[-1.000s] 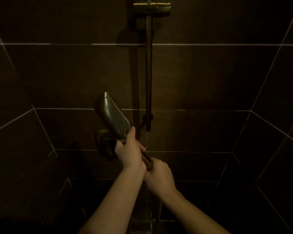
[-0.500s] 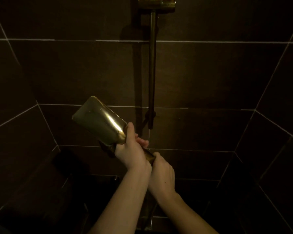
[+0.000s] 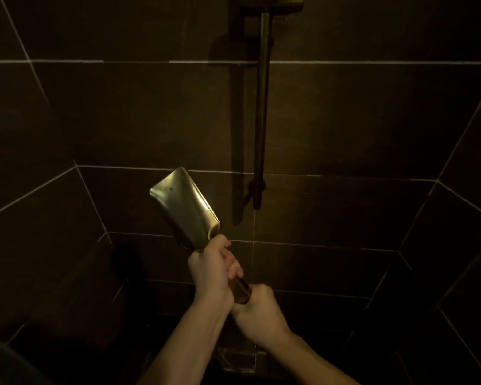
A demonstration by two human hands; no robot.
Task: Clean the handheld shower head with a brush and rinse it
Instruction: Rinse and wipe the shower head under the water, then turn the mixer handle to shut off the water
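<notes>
The handheld shower head (image 3: 185, 208) is a flat, brass-coloured rectangular paddle with water drops on it, tilted up and to the left at the centre of the view. My left hand (image 3: 213, 269) is shut around its handle just under the paddle. My right hand (image 3: 258, 311) grips the lower end of the handle (image 3: 240, 290), where the hose joins; the hose itself is hidden by the hand. No brush is in view.
A brass riser rail (image 3: 262, 107) runs down the dark tiled wall, with a slider bracket (image 3: 272, 0) at the top edge. A metal fitting (image 3: 238, 357) shows dimly low between my forearms. The stall is very dark.
The shower head has turned in my hands, its broad shiny back swinging from edge-on toward the camera, and it sits slightly more upright. Both hands have kept their grip on the handle.
</notes>
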